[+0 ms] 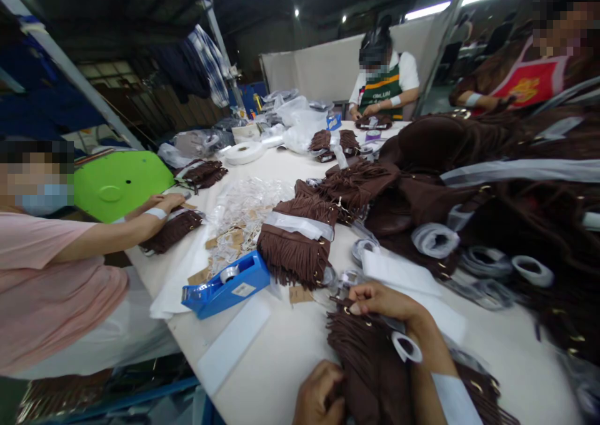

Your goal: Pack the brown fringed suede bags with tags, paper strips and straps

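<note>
A dark brown fringed bag [368, 356] lies at the table's near edge between my hands. My right hand [382, 301] pinches its upper edge by a brass-coloured eyelet, thumb against fingers. At the bag's lower left side my left hand [321, 392] is curled closed on the edge; its fingertips are partly hidden. A roll of white wrapped strip [406, 347] rests on the bag beside my right forearm. Just beyond stands another fringed bag [296, 244] with a pale wrapping band around it. A brown card tag [300, 294] lies near its base.
A blue tape dispenser [227, 284] stands left of my hands, with a white strip [234, 344] in front. Tags with tangled strings [234, 231] lie behind it. Brown bags [422, 187] pile up at right. Co-workers sit at left [60, 275], far side [387, 87] and right [520, 75].
</note>
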`<state>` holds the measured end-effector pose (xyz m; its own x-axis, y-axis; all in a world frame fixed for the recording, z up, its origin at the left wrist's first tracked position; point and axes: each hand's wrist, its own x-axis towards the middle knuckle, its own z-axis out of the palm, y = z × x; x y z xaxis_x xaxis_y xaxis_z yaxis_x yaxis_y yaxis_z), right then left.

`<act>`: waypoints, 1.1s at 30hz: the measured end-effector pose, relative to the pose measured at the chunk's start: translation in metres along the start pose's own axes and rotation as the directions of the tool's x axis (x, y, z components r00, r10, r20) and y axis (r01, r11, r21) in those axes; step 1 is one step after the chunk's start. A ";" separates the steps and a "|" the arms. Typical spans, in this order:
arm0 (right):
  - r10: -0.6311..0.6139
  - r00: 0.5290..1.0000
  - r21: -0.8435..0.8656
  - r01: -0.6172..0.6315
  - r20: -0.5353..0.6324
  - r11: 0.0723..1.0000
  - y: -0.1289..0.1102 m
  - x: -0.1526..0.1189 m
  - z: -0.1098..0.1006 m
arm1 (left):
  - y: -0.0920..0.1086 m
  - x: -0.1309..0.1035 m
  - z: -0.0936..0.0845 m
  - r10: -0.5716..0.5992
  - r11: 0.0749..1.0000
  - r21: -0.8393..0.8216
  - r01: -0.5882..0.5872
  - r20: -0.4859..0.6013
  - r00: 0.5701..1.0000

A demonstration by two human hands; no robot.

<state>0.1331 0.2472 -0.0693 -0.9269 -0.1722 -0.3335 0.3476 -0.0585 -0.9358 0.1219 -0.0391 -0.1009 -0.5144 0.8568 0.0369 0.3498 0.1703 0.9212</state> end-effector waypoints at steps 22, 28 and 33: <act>0.055 0.997 0.050 -0.052 -0.050 0.997 0.003 -0.007 -0.002 | 0.019 -0.032 -0.020 -0.137 0.970 0.173 0.171 -0.190 0.972; 0.037 0.999 0.102 -0.033 -0.035 0.994 0.008 -0.002 -0.002 | 0.022 -0.032 -0.022 -0.060 0.943 0.314 0.115 -0.181 0.982; 0.022 0.998 0.084 -0.016 -0.065 0.996 -0.006 -0.007 0.004 | 0.034 -0.020 -0.020 0.013 0.973 0.228 0.021 -0.147 0.989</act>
<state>0.1382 0.2445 -0.0610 -0.9263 -0.1091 -0.3607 0.3734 -0.1380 -0.9173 0.1287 -0.0606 -0.0624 -0.6194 0.7779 0.1058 0.5083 0.2947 0.8092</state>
